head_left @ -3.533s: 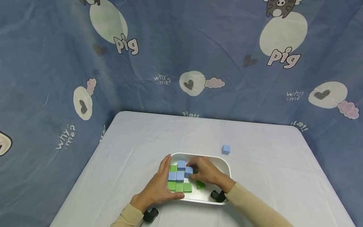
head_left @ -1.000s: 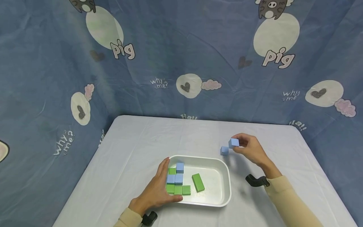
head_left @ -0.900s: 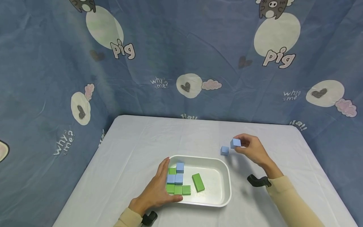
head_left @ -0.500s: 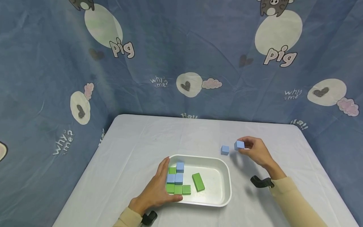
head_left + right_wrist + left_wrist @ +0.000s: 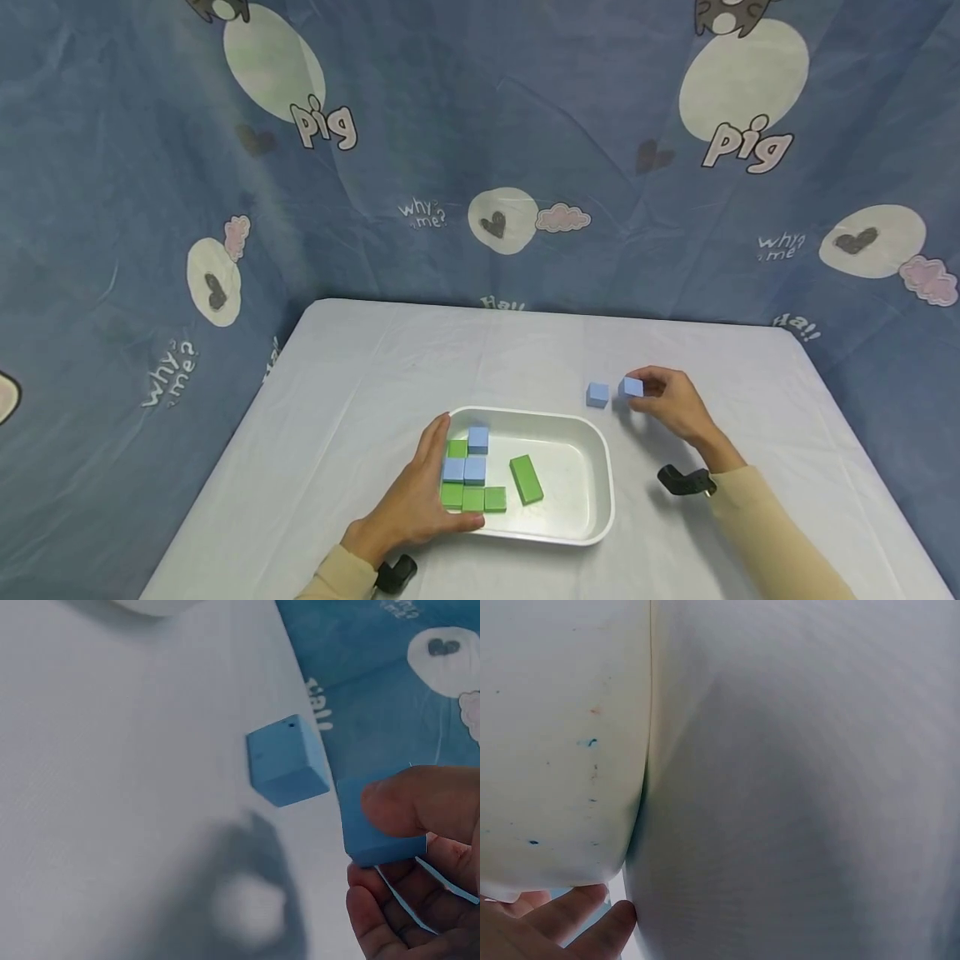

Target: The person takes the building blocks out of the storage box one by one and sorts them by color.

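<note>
A small blue cube [image 5: 632, 387] is being pinched between the thumb and fingertips of the person's right hand [image 5: 667, 404], held just above the white surface [image 5: 360, 392] and just beside a second blue cube [image 5: 597, 395], which is resting on that surface; the two are close but not touching. In the right wrist view the held cube [image 5: 379, 821] is sitting under the thumb, with the resting cube [image 5: 286, 760] a little apart from it, so this grip is clasping the cube firmly. The left hand [image 5: 420, 496] is lying flat with straight, relaxed fingers against the near left rim of a white tray [image 5: 600, 467], steadying it and grasping nothing. Inside the tray, green and blue blocks [image 5: 468, 471] are sitting packed together on the left, and one long green block [image 5: 526, 479] is lying loose at an angle beside them. To set the held cube down well, it seems wise to keep it level, lower it straight, and line up its faces with its neighbour before easing the fingers away, so neither cube is getting nudged. A blue cartoon-printed cloth [image 5: 480, 150] is hanging behind.
</note>
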Available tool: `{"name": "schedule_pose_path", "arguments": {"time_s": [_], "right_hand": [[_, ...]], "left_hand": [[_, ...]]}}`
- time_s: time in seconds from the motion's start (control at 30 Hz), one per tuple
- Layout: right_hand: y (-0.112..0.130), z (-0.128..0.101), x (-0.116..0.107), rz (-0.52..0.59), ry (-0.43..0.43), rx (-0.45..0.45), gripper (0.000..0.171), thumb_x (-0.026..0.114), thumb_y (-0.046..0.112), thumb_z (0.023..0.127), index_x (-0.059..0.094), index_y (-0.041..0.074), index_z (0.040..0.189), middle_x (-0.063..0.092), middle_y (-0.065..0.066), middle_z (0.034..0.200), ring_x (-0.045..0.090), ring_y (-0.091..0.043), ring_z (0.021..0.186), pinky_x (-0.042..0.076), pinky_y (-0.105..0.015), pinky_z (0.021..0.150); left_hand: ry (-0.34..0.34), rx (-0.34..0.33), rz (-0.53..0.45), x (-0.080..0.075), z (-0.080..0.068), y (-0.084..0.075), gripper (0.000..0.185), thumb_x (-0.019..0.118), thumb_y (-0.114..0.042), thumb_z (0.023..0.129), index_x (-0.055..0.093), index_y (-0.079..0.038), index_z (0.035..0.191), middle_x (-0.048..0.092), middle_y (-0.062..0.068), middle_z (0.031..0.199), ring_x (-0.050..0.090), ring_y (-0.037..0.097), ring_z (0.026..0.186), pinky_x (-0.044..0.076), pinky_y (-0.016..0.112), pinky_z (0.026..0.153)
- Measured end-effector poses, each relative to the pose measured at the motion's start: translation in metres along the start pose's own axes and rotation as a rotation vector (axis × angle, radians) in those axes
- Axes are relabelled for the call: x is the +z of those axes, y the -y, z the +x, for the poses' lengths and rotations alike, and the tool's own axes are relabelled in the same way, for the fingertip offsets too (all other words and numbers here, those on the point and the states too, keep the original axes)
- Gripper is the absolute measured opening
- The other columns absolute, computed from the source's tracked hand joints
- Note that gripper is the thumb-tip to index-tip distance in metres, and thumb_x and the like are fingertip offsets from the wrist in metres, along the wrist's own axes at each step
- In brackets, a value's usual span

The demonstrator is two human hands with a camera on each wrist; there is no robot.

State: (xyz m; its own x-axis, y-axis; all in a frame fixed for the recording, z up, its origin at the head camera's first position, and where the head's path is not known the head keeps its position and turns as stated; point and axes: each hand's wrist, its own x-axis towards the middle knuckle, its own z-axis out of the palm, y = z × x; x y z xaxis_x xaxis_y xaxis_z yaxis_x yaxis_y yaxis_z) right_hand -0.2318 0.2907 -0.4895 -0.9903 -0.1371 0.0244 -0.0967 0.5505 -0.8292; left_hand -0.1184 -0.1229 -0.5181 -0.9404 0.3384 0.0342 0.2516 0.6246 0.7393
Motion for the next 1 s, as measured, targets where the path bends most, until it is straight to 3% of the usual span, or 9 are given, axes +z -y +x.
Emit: {"name": "schedule_pose_path", "arguments": {"time_s": [0.37,0.7,1.0], "right_hand": [[-0.016,0.004,0.018,-0.063,0.005,0.051,0.037,0.078,0.004,0.084,0.070,-0.003,0.119,0.070,-0.016,0.106,0.063,-0.026,0.094,0.053,-0.030,0.076],[-0.022,0.008,0.029,-0.131,-0.013,0.050,0.036,0.076,0.005,0.085,0.069,-0.003,0.120,0.067,-0.018,0.112,0.061,-0.032,0.103,0.050,-0.048,0.092],[-0.022,0.007,0.028,-0.139,0.002,0.046,0.045,0.077,0.007,0.084,0.066,-0.004,0.125,0.065,-0.020,0.115,0.060,-0.034,0.105,0.049,-0.049,0.093]], "left_hand": [[-0.018,0.033,0.002,0.000,-0.001,0.005,0.144,0.091,-0.059,0.060,0.006,-0.007,0.164,0.009,0.011,0.169,0.045,0.036,0.136,0.045,0.055,0.105],[-0.019,0.050,-0.007,0.000,-0.002,0.006,0.143,0.091,-0.058,0.062,0.005,-0.008,0.164,0.007,0.011,0.169,0.044,0.036,0.137,0.043,0.055,0.106],[-0.022,0.046,-0.011,0.001,-0.001,0.005,0.144,0.092,-0.058,0.061,0.006,-0.007,0.164,0.007,0.010,0.169,0.043,0.038,0.138,0.041,0.055,0.108]]}}
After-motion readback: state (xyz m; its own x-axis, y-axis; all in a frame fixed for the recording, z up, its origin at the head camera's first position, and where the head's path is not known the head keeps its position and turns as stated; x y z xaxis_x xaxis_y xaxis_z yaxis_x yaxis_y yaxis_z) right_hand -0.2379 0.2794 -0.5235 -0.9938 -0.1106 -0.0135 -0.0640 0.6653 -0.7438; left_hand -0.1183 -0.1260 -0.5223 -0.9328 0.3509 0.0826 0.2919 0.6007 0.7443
